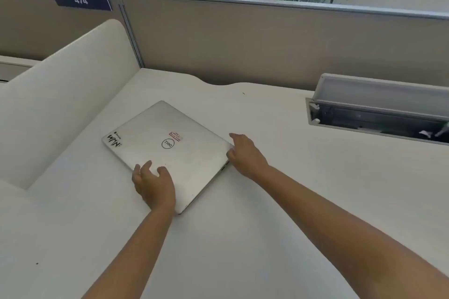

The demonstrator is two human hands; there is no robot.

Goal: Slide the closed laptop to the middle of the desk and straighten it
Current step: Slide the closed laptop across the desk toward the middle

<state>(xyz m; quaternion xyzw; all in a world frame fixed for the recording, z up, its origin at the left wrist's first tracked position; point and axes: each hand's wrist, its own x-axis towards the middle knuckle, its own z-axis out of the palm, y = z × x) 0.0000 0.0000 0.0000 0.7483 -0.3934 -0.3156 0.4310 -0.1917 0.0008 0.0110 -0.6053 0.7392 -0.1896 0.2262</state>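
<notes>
Laptop [167, 150], closed and silver, is lying askew left of centre on the white desk [267, 213], showing a Dell logo [168, 144] and a black corner sticker [114, 140], while the left hand [154, 185] is pressing its near edge and the right hand [245, 155] is touching its right corner, fingers spread.

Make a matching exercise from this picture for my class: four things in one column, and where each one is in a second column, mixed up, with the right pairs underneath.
Things
1. laptop
2. left hand
3. right hand
4. number sign

Places
A. at the laptop's right corner
B. up on the partition, far left
C. lying closed and askew on the desk, left of its middle
D. resting on the laptop's near edge

Pairs: 1-C, 2-D, 3-A, 4-B
</notes>
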